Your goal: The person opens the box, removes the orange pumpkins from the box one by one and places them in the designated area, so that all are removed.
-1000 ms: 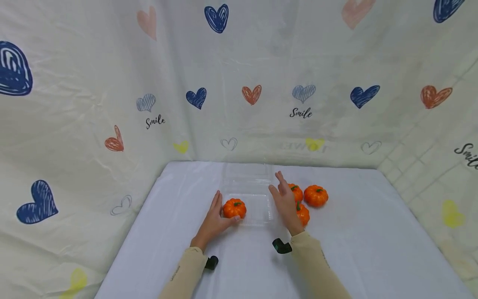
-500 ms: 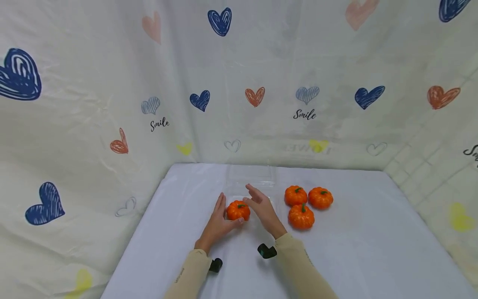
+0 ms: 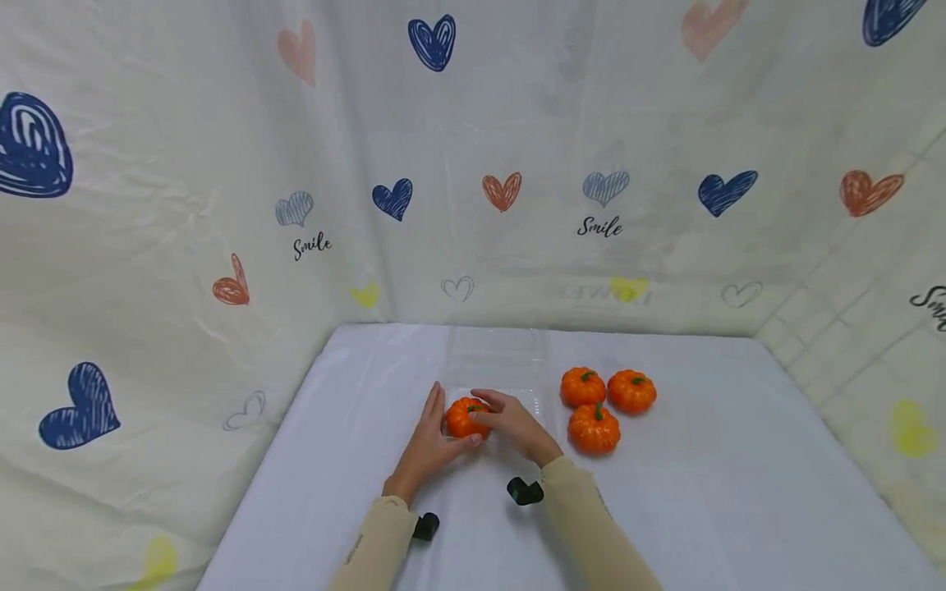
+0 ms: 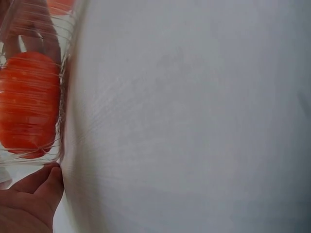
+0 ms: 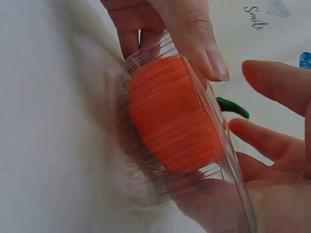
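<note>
A clear plastic box [image 3: 528, 400] with its hinged lid [image 3: 495, 349] tipped back lies mid-table. In its left part sits a small orange pumpkin [image 3: 456, 419] with a green stem [image 5: 233, 107]. My left hand [image 3: 427, 447] grips the box at its left front corner, fingers along the side and thumb over the near rim. Over the pumpkin's right side reaches my right hand [image 3: 517, 427], its fingers spread loosely beside the fruit. In the right wrist view, one fingertip [image 5: 238, 127] meets the pumpkin's edge, while another digit [image 5: 272, 82] stands apart from it.
Right of the box, three more orange pumpkins [image 3: 594, 428] stand close together on the white tablecloth [image 3: 739, 476]. A white curtain [image 3: 547, 263] with printed hearts hangs behind the table. Each wrist carries a small black camera [image 3: 525, 492].
My right hand has moved left, from beside the three pumpkins to the boxed pumpkin, and its fingers have lowered over it. The left hand has kept its hold on the box.
</note>
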Demonstrator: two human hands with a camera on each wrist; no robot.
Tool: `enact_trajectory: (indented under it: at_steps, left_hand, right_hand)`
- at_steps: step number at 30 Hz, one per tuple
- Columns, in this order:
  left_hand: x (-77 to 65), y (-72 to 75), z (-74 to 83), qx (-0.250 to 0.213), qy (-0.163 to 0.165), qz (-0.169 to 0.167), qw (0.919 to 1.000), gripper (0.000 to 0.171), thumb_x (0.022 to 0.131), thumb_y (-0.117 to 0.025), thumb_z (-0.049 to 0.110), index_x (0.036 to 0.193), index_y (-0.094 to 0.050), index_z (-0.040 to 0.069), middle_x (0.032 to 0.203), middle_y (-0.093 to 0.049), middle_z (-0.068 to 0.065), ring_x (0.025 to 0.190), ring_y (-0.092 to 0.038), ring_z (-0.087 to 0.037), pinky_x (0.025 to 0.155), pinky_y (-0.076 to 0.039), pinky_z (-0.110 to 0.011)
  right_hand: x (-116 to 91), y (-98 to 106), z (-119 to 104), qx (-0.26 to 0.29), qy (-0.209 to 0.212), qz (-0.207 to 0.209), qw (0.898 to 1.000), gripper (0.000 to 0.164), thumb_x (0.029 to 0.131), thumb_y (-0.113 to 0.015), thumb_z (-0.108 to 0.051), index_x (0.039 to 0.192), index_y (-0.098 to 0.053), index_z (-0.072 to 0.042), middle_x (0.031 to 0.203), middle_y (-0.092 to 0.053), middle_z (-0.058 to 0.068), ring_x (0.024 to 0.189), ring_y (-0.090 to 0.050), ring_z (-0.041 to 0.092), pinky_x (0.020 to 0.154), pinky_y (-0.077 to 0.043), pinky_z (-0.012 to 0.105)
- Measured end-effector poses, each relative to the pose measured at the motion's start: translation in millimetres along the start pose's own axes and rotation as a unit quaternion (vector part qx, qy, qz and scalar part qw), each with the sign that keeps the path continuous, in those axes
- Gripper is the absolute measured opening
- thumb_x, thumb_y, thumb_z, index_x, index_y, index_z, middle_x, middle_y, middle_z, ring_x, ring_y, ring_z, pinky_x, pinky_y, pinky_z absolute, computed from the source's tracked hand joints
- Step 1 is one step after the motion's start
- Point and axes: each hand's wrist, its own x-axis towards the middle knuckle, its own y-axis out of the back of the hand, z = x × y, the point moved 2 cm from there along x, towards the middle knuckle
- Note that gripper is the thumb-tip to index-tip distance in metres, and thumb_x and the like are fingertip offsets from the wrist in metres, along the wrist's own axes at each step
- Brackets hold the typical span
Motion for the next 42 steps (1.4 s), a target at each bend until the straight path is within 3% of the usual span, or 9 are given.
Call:
enact_trajectory:
  at_steps: [6, 16, 24, 32, 42]
  left_hand:
    - [-1.5, 0.3, -2.2, 0.002, 0.003, -0.005, 1.0000, 0.128, 0.084, -0.082, 0.068, 0.172, -0.014, 0.005, 0.180, -0.003, -0.002, 0.163, -0.017, -0.032, 0.124, -0.030, -0.058]
    - [-2.0, -3.6, -2.1, 0.004, 0.005, -0.001, 1.0000, 0.127, 0.083, -0.083, 0.068, 0.172, -0.016, 0.006, 0.180, -0.003, -0.001, 0.163, -0.017, -0.033, 0.122, -0.031, -0.059]
    - [-3.1, -1.6, -0.7, 0.008, 0.002, -0.003, 1.0000, 0.128, 0.083, -0.082, 0.069, 0.172, -0.015, 0.005, 0.180, -0.002, -0.002, 0.163, -0.018, -0.032, 0.122, -0.033, -0.055]
    - [0.2, -0.9, -1.4, -0.005, -0.005, -0.007, 0.9999, 0.128, 0.084, -0.083, 0.066, 0.172, -0.013, 0.005, 0.180, 0.000, -0.001, 0.161, -0.024, -0.031, 0.121, -0.036, -0.048]
    - [1.9, -0.7, -2.3, -0.021, -0.001, -0.010, 0.9997, 0.123, 0.086, -0.084, 0.062, 0.172, -0.015, 0.006, 0.180, -0.004, -0.002, 0.155, -0.037, -0.034, 0.119, -0.039, -0.050]
  right_hand:
    - [1, -4, 4, -0.016, -0.005, -0.006, 1.000, 0.057, 0.100, -0.075, -0.020, 0.154, -0.059, -0.009, 0.157, -0.054, 0.014, 0.143, -0.048, 0.038, 0.119, -0.039, 0.061]
    - [-5, -10, 2, -0.039, -0.012, 0.033, 0.999, 0.054, 0.098, -0.076, -0.012, 0.150, -0.063, -0.013, 0.157, -0.052, 0.017, 0.141, -0.049, 0.043, 0.115, -0.043, 0.063]
    - [-5, -11, 4, -0.033, -0.015, 0.066, 0.997, 0.049, 0.098, -0.075, -0.006, 0.146, -0.066, -0.014, 0.154, -0.054, 0.017, 0.134, -0.055, 0.043, 0.109, -0.052, 0.055]
    - [-5, -8, 2, -0.021, -0.023, 0.098, 0.995, 0.046, 0.101, -0.074, -0.011, 0.146, -0.065, -0.015, 0.153, -0.056, 0.015, 0.131, -0.058, 0.039, 0.107, -0.054, 0.052]
    - [-6, -7, -12, -0.018, 0.022, 0.166, 0.986, 0.047, 0.102, -0.075, -0.014, 0.148, -0.064, -0.011, 0.154, -0.058, 0.013, 0.136, -0.056, 0.044, 0.109, -0.051, 0.057]
